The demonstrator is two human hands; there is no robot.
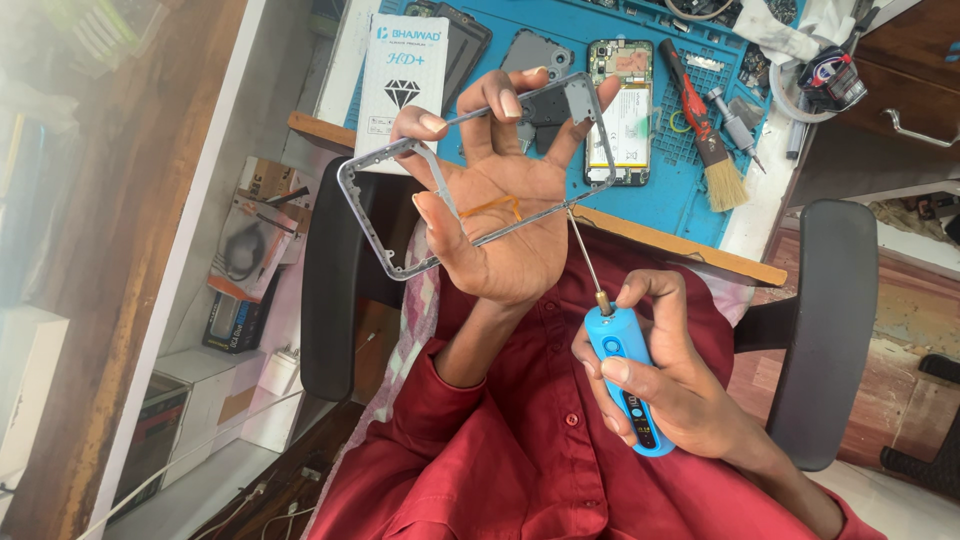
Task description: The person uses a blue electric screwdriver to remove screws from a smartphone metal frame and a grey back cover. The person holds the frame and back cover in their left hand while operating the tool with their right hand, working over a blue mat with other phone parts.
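Above the blue mat (690, 190), left hand (500, 210) holds phone frame (375, 215) (screwdriver (625, 375) touching).

A white desk (760, 225) with a wooden front edge runs across the top, and a blue work mat (590, 25) lies on it. A black chair shows by its two armrests, one at left (330, 290) and one at right (825, 330). At the upper right stands a dark wooden drawer (915, 85) with a metal handle. The floor (885, 340) at right is reddish brown. At left, white shelves (215, 400) hold boxes, beside a brown wooden panel (130, 200). Light is bright and even.
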